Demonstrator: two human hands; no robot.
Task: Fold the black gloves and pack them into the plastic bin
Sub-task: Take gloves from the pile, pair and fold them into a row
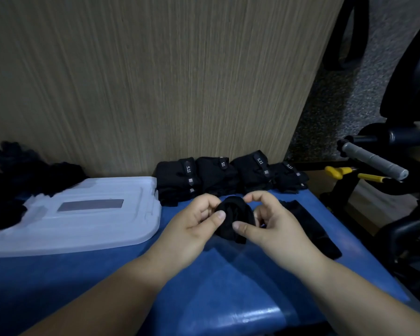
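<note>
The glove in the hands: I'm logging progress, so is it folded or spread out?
Folded: the glove is a compact rolled bundle, pinched between the left hand and right hand.

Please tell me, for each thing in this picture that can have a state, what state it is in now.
left hand, pinches the bunched glove.
right hand, pinches the same glove.
bunched glove, partly folded, held between both hands.
folded gloves, stacked in a row against the wooden panel.
loose gloves, unfolded heap at far left.
flat glove, lying unfolded right of the hands.
plastic lid, lying flat on the blue table.
</note>
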